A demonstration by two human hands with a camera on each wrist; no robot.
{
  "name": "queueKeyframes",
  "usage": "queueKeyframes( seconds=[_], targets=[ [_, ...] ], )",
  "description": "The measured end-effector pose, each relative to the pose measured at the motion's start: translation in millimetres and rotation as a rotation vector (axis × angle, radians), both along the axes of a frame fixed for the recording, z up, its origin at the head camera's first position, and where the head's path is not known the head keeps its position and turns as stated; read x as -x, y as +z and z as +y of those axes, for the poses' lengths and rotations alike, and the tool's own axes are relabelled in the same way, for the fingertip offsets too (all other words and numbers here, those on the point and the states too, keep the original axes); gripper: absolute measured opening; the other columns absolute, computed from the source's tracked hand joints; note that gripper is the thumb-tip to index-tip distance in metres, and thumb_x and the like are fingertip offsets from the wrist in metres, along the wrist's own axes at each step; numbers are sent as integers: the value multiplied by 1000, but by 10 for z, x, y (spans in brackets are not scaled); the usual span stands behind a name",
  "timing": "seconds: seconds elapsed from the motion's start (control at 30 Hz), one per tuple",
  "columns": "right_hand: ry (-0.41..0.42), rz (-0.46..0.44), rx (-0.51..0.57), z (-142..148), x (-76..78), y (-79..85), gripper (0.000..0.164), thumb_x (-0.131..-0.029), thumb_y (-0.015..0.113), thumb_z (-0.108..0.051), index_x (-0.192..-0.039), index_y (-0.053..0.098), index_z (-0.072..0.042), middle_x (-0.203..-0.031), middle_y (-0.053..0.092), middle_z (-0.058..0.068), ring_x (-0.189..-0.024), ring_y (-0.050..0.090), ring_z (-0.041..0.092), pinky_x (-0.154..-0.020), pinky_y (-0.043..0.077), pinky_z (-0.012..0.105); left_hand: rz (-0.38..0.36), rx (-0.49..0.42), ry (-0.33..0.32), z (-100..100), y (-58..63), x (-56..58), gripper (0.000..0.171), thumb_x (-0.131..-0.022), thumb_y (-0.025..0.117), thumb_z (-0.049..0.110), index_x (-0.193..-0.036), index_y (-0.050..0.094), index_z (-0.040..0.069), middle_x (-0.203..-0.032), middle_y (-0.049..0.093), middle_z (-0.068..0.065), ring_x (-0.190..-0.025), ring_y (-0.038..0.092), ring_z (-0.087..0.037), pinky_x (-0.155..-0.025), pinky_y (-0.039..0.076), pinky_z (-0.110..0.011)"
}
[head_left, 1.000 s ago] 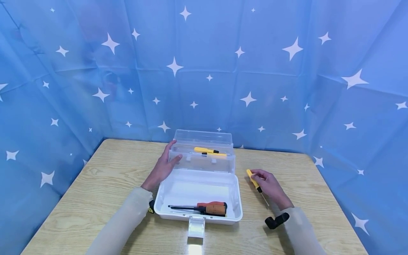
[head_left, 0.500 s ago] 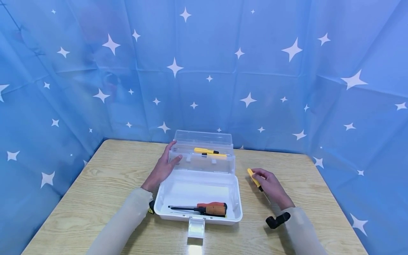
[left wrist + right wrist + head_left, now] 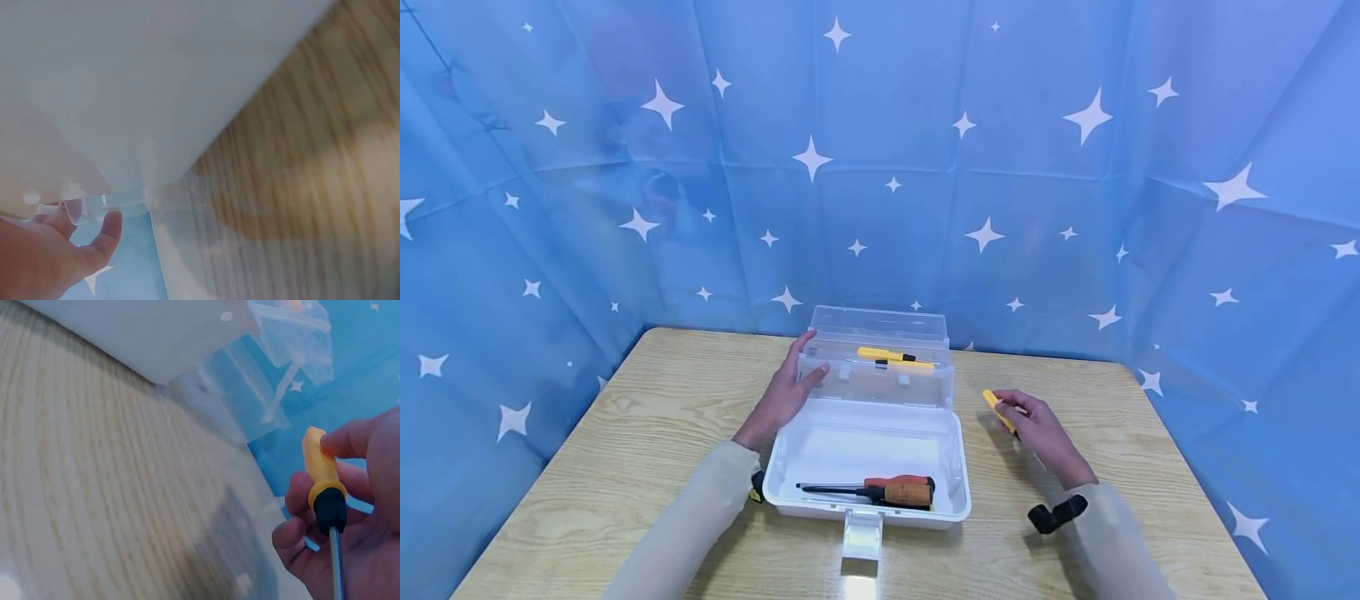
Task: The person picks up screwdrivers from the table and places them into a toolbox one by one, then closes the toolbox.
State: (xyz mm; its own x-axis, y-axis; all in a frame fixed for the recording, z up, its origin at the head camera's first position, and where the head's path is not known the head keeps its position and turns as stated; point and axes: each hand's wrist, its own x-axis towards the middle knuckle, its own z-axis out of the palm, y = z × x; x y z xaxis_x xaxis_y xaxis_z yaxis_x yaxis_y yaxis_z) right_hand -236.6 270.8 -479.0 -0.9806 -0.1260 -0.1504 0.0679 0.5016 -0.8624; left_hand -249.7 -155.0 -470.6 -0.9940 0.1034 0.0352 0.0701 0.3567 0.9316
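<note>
My right hand (image 3: 1036, 429) holds a yellow-handled screwdriver (image 3: 322, 465) between thumb and fingers, over the table to the right of the toolbox. In the right wrist view its black collar and metal shaft point back toward the wrist. At the left side of the open white toolbox (image 3: 778, 454), my left hand (image 3: 781, 398) grips the edge of the clear raised tray (image 3: 868, 387), thumb on the near side. Two yellow screwdrivers (image 3: 883, 354) lie in that tray. Inside the white base, a red-handled screwdriver (image 3: 901, 481) lies beside a wooden-handled one (image 3: 907, 496).
The toolbox's clear lid (image 3: 880, 321) stands raised at the back, and its latch (image 3: 862, 535) hangs off the front. Everything rests on a wood-grain table (image 3: 647, 433). A blue star-patterned curtain (image 3: 880, 208) hangs right behind and around it.
My right hand has risen slightly and turned the screwdriver, so its shaft is now largely hidden behind the hand in the head view. My left hand has stayed at the tray.
</note>
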Motion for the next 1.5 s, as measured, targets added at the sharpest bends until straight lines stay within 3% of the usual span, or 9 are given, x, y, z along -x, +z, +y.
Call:
queueKeyframes(
  seconds=[0.27, 0.47, 0.73, 1.13, 1.33, 1.5],
  targets=[
    [11, 13, 3, -20, 40, 92, 46, -105, 50, -36, -140, 53, -7, -111, 57, 23, -83, 55, 32, -59, 45, 30, -3, 5, 1, 2, 1, -4, 67, -99, 52, 54, -154, 16, 47, -166, 14, 0, -149, 24, -36, -111, 30, -66],
    [28, 30, 1, -44, 53, 166, 46, -104, 51, -37, -139, 54, -7, -99, 58, 22, -79, 54, 38, -52, 40, 28, 4, 11, 5, 1, -3, -3, 66, -99, 51, 54, -154, 15, 48, -166, 12, 0, -150, 19, -35, -112, 25, -67],
    [36, 53, -6, -66, 50, 279, 46, -104, 51, -37, -139, 54, -7, -109, 56, 26, -87, 55, 41, -60, 45, 33, 6, 11, 6, -5, -27, 5, 66, -98, 51, 55, -153, 15, 49, -166, 11, 1, -151, 18, -35, -113, 23, -68],
    [72, 97, -14, -145, 88, 446, 44, -104, 52, -37, -137, 56, -9, -99, 59, 22, -89, 55, 44, -64, 46, 37, 7, 4, 5, -4, -31, 8, 66, -98, 52, 56, -153, 16, 50, -166, 12, 1, -149, 23, -37, -110, 26, -69],
    [97, 122, -37, -205, 102, 539, 45, -104, 52, -37, -137, 56, -7, -99, 60, 13, -87, 57, 37, -65, 48, 33, 4, -6, 1, -4, -27, 11, 66, -98, 52, 55, -153, 15, 49, -166, 13, 0, -147, 27, -38, -110, 29, -68],
    [115, 140, -39, -263, 111, 632, 43, -104, 52, -32, -138, 56, -6, -99, 60, 13, -79, 56, 24, -56, 41, 29, 6, -5, 0, -8, -25, 16, 66, -98, 52, 54, -153, 16, 48, -166, 12, 1, -149, 24, -36, -112, 26, -67]
  ],
)
